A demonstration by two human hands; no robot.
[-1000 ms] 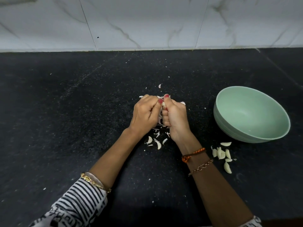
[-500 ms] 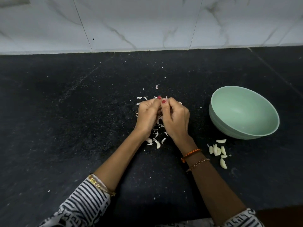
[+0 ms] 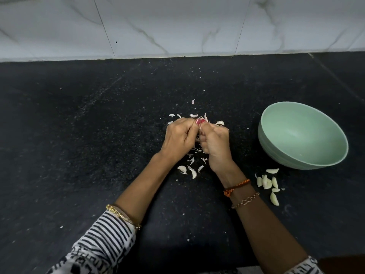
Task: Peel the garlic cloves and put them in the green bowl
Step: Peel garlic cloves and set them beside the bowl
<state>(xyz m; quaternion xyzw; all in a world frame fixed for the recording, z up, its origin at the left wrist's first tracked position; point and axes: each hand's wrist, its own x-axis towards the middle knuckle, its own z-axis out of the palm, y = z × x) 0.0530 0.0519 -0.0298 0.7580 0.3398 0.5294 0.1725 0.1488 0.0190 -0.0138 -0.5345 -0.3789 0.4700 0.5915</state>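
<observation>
Your left hand point(image 3: 180, 136) and right hand point(image 3: 214, 141) meet thumb to thumb, fingers curled, pinching a clove point(image 3: 200, 129) mostly hidden between them, over scattered skins point(image 3: 190, 169). Peeled cloves point(image 3: 267, 182) lie beside the bowl point(image 3: 302, 135), which stands well right; bare counter point(image 3: 79, 135) spreads left

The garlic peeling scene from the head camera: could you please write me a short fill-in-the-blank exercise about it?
1. The green bowl stands on the ____ countertop, with nothing visible inside it.
2. The peeled cloves lie on the counter just in ____ of the bowl, on the person's side.
3. The left hand and right hand meet above scattered garlic ____.

Missing words: black; front; skins
</observation>
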